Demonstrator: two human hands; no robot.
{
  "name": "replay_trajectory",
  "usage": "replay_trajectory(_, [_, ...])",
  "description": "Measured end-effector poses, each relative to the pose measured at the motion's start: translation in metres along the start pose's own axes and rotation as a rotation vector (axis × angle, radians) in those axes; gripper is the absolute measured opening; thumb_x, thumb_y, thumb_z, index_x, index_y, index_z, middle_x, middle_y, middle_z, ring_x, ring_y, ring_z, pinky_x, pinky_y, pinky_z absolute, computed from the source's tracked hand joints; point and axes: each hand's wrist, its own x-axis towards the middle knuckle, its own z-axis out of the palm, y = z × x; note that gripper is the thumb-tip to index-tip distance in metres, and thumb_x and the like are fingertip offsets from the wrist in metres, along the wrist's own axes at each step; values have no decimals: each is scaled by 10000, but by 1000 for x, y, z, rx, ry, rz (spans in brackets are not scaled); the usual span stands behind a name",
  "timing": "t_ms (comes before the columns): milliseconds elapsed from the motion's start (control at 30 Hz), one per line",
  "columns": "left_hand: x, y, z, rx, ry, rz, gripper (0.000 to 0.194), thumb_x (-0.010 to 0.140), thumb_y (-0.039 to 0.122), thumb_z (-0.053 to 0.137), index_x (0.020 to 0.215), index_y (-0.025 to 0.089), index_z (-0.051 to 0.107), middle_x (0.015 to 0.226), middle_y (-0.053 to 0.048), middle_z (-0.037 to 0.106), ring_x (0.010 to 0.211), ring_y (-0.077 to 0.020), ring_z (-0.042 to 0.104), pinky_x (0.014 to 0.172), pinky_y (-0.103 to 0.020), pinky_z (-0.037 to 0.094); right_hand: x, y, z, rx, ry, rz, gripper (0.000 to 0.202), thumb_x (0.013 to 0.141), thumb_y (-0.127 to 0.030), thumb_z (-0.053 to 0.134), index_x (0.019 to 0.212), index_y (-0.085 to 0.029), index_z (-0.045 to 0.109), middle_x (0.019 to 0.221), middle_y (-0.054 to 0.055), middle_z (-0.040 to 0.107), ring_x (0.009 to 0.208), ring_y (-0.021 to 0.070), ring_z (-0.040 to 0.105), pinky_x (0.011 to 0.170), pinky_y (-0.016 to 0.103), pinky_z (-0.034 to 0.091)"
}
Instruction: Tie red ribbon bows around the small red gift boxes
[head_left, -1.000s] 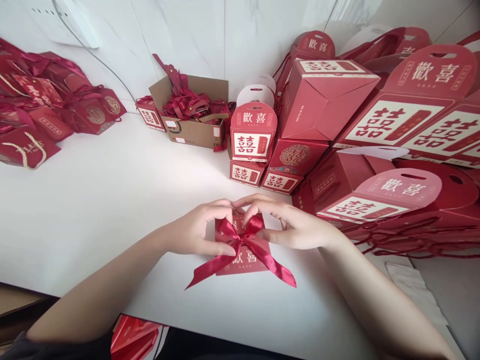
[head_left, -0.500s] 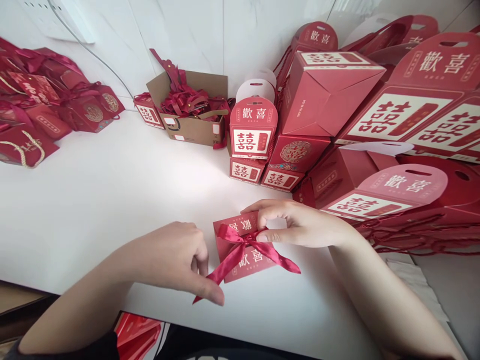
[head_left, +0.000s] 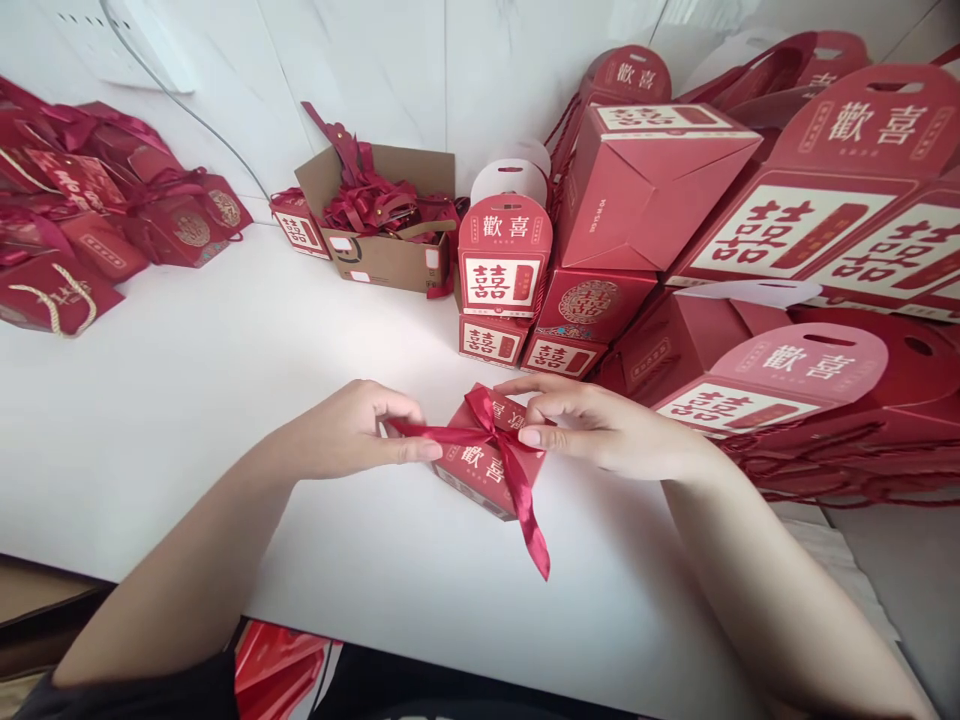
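Observation:
A small red gift box [head_left: 471, 478] with pale characters stands on the white table in front of me. Tied across its top is a shiny dark-red ribbon [head_left: 521, 490] in a bow, one tail hanging down over the near side. Thumb and fingers of my left hand [head_left: 349, 430] pinch a strip of this ribbon that stretches out to the left. My right hand [head_left: 604, 425] is closed at the right side of the bow, its thumb and index finger on the ribbon beside the knot. Its other fingertips reach behind the box's far edge.
At the back, a cardboard box [head_left: 390, 265] holds a tangle of red ribbons. Stacked red gift boxes [head_left: 600, 240] crowd the right side, with red cords [head_left: 847, 475] below them. More decorated boxes [head_left: 184, 225] lie at the left. A cable [head_left: 195, 120] runs down the wall.
My left hand has moved up and away from me and now pinches the ribbon. The box has turned and shifted slightly away; the right tail now hangs toward me.

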Motion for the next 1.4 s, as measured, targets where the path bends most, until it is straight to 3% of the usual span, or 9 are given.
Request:
replay_trajectory(100, [5,4,13,-65,108,67,287,874,469,595,820,188,578,720,26,613,625,-102,534,564,-210,398,4,5,2,23,-16,10,308,958,-402,553,787,-176,673,1377,67,548,1256,216,525,1079,363,371])
replay_trajectory(233, [10,3,25,-20,173,176,304,936,390,520,721,176,542,653,35,556,591,-89,490,575,-221,379,4,7,1,49,-34,20,315,969,-399,533,796,-172,664,1350,67,567,1209,210,550,1048,353,394])
replay_trajectory(533, [11,-7,23,258,347,499,230,927,243,540,706,185,519,621,37,538,544,-83,413,564,-227,344,3,11,-1,39,-28,35,334,980,-424,497,850,-162,659,1291,90,597,1149,220,570,1008,369,422])
replay_trajectory(933, [8,-16,16,542,382,632,143,906,277,608,779,213,591,693,29,667,577,-96,540,590,-245,375,2,7,-1,18,-24,53,368,975,-448,494,841,-158,677,1250,88,626,1091,220,594,957,346,447])
replay_trajectory(1167, [-2,-26,12,695,442,663,92,907,243,586,862,260,664,851,-2,747,770,-149,683,678,-276,461,4,7,2,32,16,39,373,960,-432,528,733,-158,641,1232,73,651,1070,211,612,928,321,457])
replay_trajectory(1400, [-8,-16,17,708,448,699,159,907,202,554,813,274,660,830,7,724,742,-143,673,599,-264,470,8,12,7,86,112,75,357,946,-331,546,645,-157,624,1269,63,657,1061,220,638,904,325,472])
